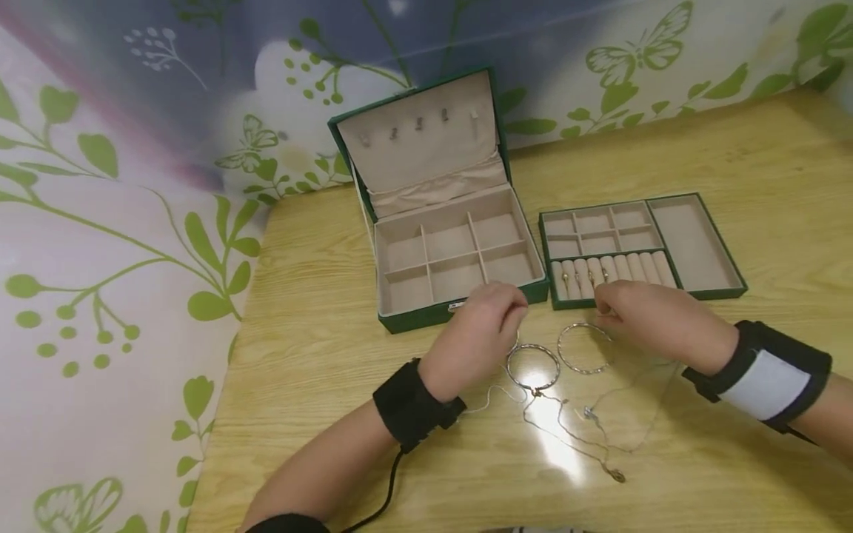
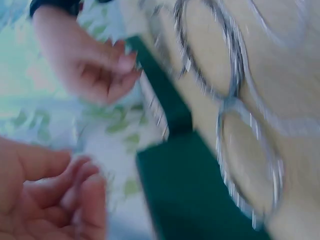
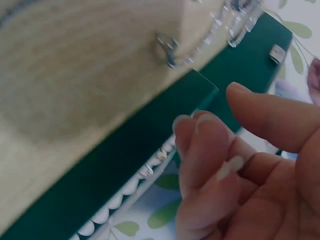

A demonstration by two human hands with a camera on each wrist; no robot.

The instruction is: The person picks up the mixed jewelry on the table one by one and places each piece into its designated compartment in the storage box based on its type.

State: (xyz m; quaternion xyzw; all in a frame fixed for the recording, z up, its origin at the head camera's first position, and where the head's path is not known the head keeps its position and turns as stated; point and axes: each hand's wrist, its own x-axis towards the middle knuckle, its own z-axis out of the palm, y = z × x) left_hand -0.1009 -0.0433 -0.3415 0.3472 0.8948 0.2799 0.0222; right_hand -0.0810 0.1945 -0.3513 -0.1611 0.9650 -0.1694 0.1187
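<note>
Wood tbl (image 1: 300, 296), open 6-compt grn box (image 1: 413, 320), tray (image 1: 696, 240) w/ rings (image 1: 591, 274)

The head view is bright, with white glare on the table (image 1: 313, 355) toward its near edge. Motion blur smears the left wrist view, streaking the bracelets (image 2: 232, 104); the right wrist view is dimmer, soft shadow darkening the table.

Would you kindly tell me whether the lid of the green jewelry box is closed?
No, the lid stands raised at the back of the box, leaving the inside in view.
</note>
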